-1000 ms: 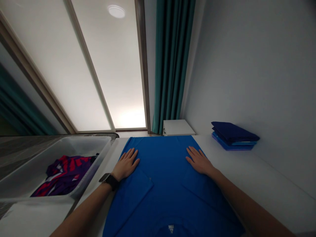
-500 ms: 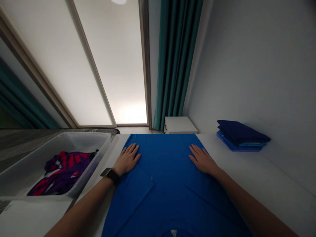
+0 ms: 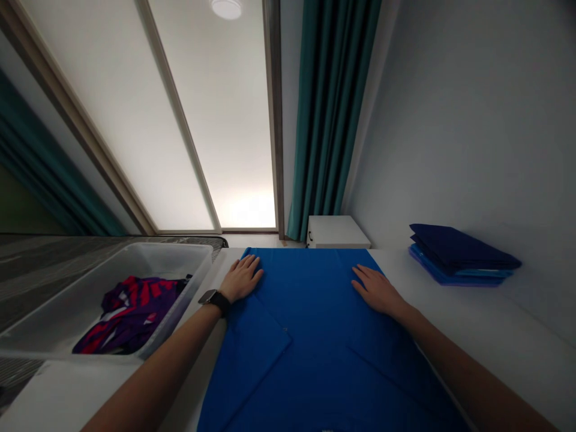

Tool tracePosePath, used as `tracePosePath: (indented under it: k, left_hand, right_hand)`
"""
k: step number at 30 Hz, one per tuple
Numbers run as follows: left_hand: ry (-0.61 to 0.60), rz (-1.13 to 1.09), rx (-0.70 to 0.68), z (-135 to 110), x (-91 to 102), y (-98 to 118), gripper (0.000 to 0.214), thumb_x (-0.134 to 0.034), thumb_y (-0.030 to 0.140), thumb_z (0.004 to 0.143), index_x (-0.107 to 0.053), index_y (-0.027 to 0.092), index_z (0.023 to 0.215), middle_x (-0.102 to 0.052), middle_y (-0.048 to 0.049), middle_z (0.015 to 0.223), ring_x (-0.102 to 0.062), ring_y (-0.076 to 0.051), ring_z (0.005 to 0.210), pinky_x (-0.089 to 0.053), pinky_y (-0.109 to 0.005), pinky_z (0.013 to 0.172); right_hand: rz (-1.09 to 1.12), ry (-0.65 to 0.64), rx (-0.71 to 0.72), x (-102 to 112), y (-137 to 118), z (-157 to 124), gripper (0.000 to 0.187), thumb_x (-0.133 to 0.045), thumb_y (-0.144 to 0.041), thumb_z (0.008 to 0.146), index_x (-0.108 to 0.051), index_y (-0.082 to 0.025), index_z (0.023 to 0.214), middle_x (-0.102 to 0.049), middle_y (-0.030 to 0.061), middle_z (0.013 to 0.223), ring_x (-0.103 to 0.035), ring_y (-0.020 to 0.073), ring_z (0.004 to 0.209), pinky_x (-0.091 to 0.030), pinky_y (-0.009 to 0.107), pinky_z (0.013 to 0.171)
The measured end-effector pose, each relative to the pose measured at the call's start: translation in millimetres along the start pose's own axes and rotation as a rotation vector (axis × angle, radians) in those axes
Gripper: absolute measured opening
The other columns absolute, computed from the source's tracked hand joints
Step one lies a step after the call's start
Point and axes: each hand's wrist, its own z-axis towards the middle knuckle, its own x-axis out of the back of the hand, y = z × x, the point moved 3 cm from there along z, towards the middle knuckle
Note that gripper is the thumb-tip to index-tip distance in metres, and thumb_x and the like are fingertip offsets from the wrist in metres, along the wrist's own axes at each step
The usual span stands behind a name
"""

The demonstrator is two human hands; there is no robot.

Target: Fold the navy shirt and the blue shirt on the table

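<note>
While the blue shirt (image 3: pixel 319 324) lies spread on the white table (image 3: pixel 454 336) at lower centre of frame, sleeves folded inward, both hands rest on its far part. Left hand (image 3: pixel 242 279), near the left edge: palm down, fingers extended, flat on fabric, grasping nothing. Right hand (image 3: pixel 375 291), near the right edge: same posture, nothing grasped. Black watch (image 3: pixel 216 300) on left wrist. Folded stack (image 3: pixel 463 255) at right; translucent bin (image 3: pixel 155 261) holding purple-red clothing (image 3: pixel 135 315) at lower left.
</note>
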Motion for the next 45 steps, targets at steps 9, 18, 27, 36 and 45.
tracePosePath:
  k: [9, 18, 27, 36, 45]
  left_hand:
    - [-0.039, 0.001, -0.040, 42, -5.1, -2, 0.056, -0.028, 0.048, 0.097, -0.039, 0.020, 0.144, -0.035, -0.0102, 0.153, -0.029, -0.025, 0.142, -0.019, -0.046, 0.116]
    - [-0.006, 0.015, 0.079, 56, -11.3, -28, 0.052, -0.028, 0.048, 0.097, -0.042, 0.022, 0.140, -0.040, -0.0104, 0.150, -0.034, -0.027, 0.138, -0.024, -0.048, 0.111]
    - [0.087, -0.039, 0.244, 56, -11.4, -70, 0.047, -0.022, 0.034, 0.098, -0.050, 0.022, 0.134, -0.049, -0.0072, 0.143, -0.041, -0.023, 0.134, -0.022, -0.046, 0.113]
    - [0.132, -0.142, 0.167, 53, -12.0, -75, 0.051, -0.021, 0.040, 0.099, -0.044, 0.023, 0.142, -0.044, -0.0019, 0.148, -0.036, -0.018, 0.138, -0.025, -0.038, 0.115]
    - [0.085, -0.133, 0.041, 55, -17.9, -72, 0.053, -0.029, 0.048, 0.095, -0.050, 0.022, 0.137, -0.047, -0.0038, 0.146, -0.037, -0.022, 0.137, -0.022, -0.040, 0.116]
  right_hand:
    - [0.039, 0.032, 0.059, 2, -16, 51, 0.069, -0.017, -0.052, 0.094, -0.037, -0.012, 0.146, -0.035, 0.0120, 0.153, -0.029, 0.0264, 0.141, -0.019, 0.042, 0.117]
    - [-0.007, -0.006, 0.003, -14, -15, 57, 0.072, -0.011, -0.056, 0.095, -0.027, -0.014, 0.151, -0.023, 0.0088, 0.157, -0.017, 0.0222, 0.145, -0.009, 0.044, 0.119]
    - [-0.012, 0.008, 0.001, -16, -14, 57, 0.074, -0.007, -0.059, 0.095, -0.026, -0.016, 0.151, -0.024, 0.0073, 0.158, -0.016, 0.0209, 0.145, -0.009, 0.044, 0.119]
    - [0.002, -0.012, -0.005, -12, -16, 56, 0.075, -0.008, -0.059, 0.094, -0.025, -0.015, 0.152, -0.022, 0.0078, 0.158, -0.015, 0.0225, 0.146, -0.009, 0.044, 0.119]
    - [0.009, -0.003, 0.000, -11, -16, 56, 0.070, -0.011, -0.055, 0.096, -0.027, -0.014, 0.151, -0.023, 0.0090, 0.157, -0.017, 0.0219, 0.145, -0.010, 0.044, 0.118]
